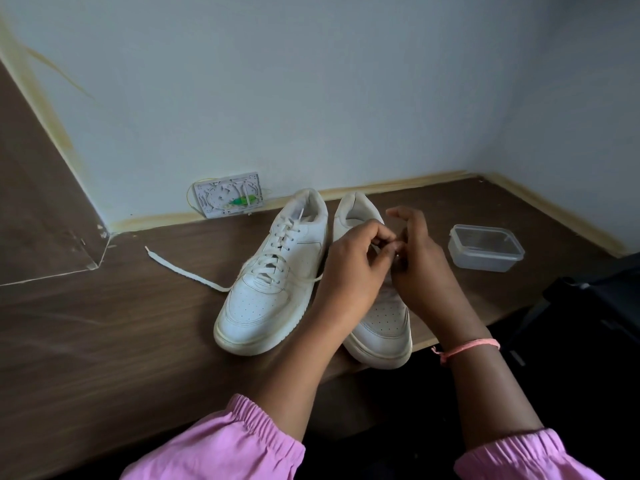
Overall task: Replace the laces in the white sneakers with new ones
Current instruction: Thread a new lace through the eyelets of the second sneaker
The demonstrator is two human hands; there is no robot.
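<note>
Two white sneakers stand side by side on the brown wooden table (104,334), toes toward me. The left sneaker (273,285) is laced, and a loose white lace end (183,271) trails from it across the table to the left. My left hand (353,268) and my right hand (419,265) meet over the middle of the right sneaker (384,327) and hide its eyelets. Both hands pinch a thin white lace between their fingertips above that shoe. Only the heel and toe of the right sneaker show.
A clear plastic container (485,247) sits on the table right of the shoes. A white wall plate (227,199) with a green part leans at the wall behind them. The table's front edge runs under the right shoe's toe; a dark bag (595,306) lies at right.
</note>
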